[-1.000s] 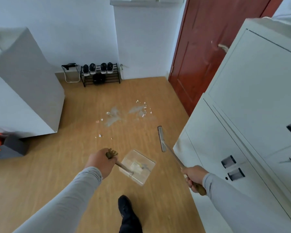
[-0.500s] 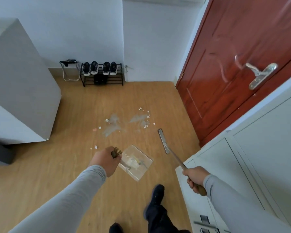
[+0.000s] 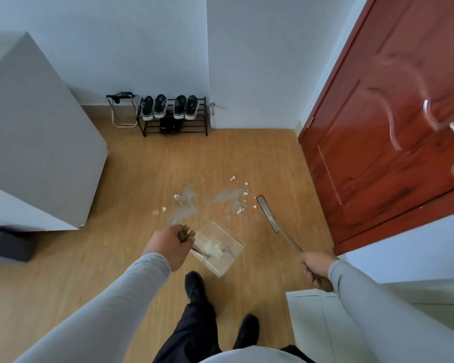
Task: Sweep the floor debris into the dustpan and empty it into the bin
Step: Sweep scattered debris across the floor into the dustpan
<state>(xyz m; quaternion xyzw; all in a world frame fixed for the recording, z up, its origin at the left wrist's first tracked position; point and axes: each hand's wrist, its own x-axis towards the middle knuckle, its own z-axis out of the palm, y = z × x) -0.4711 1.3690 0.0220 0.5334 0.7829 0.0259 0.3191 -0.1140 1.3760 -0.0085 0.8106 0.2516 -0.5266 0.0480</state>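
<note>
From the head camera, the left hand (image 3: 168, 244), in a grey long sleeve, is closed around the brown handle of a clear, square plastic dustpan (image 3: 216, 247), which sits low over the wooden laminate floor (image 3: 95, 258) just ahead of a black shoe (image 3: 194, 286). Some pale scraps already lie inside the pan near its back wall. The right hand (image 3: 316, 267) is wrapped around the brown grip of a long-handled broom (image 3: 275, 224), whose thin metal shaft slants forward and left to a narrow, flat grey head resting on or close above the floor; contact cannot be judged. The scattered white debris (image 3: 240, 204), small torn bits with one pinkish piece to the left, lies on the floor beyond the dustpan, among pale dusty smears, with the nearest bits just beside the far end of the broom head. A dark red panelled door (image 3: 378, 153) with a silver lever stands on the right, a grey slab-sided cabinet (image 3: 37, 153) on the left, and a black wire shoe rack (image 3: 173, 116) carrying dark sneakers stands against the pale back wall. A second black shoe (image 3: 247, 331) shows lower in the view.
</note>
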